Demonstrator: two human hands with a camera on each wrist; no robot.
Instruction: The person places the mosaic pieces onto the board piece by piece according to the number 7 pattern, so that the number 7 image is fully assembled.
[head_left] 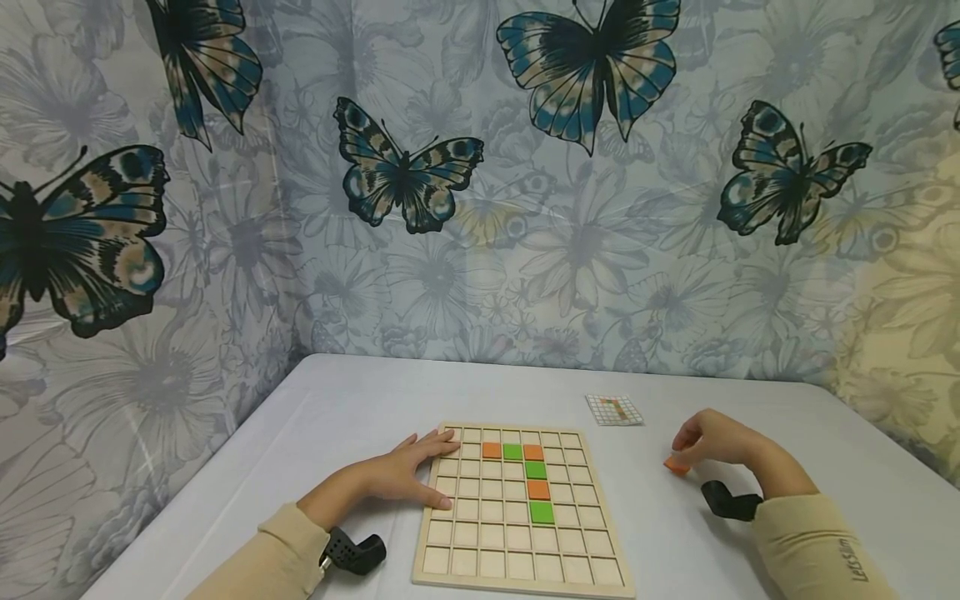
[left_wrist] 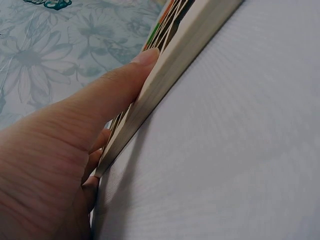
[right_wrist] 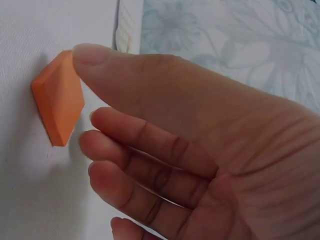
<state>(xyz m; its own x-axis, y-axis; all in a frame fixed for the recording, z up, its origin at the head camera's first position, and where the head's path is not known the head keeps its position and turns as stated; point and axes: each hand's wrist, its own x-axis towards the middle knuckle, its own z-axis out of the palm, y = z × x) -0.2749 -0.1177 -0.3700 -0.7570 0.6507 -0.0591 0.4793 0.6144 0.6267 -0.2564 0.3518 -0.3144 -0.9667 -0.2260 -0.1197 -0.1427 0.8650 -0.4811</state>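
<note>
A light wooden grid board (head_left: 517, 537) lies on the table. Orange and green square tiles fill several of its cells: a short row near the top, then a column running down from the row's right end. My left hand (head_left: 405, 473) rests at the board's left edge, fingers spread. In the left wrist view its thumb (left_wrist: 117, 90) lies on the board's frame. Right of the board, my right hand (head_left: 716, 439) is at a loose orange tile (right_wrist: 62, 97). The thumb tip overlaps the tile's corner; the loosely bent fingers appear apart from it.
A small card (head_left: 613, 410) printed with a grid and a coloured pattern lies behind the board, to the right. White cloth covers the table (head_left: 375, 392). Butterfly-patterned fabric (head_left: 450, 292) hangs behind the table and along its left side.
</note>
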